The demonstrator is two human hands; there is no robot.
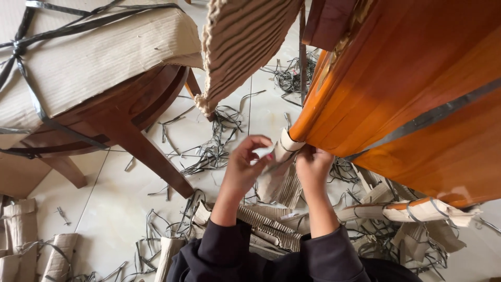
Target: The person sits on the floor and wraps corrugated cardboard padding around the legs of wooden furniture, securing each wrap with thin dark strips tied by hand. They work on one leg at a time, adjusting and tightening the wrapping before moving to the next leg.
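A large orange-brown wooden furniture piece [417, 89] fills the right side, crossed by a grey plastic strap [443, 112]. Corrugated cardboard wrapping [286, 149] covers its lower corner. My left hand [245, 167] pinches that cardboard from the left, fingers curled on its edge. My right hand [313, 164] grips the same wrapping at the corner, right under the wood. A torn flap of corrugated cardboard [245, 42] hangs down above my hands.
A dark wooden chair [120, 109] wrapped in cardboard and black straps stands at the left. Cut straps [209, 151] and cardboard scraps [266, 224] litter the pale tiled floor. A wrapped wooden leg [417, 209] lies at the lower right.
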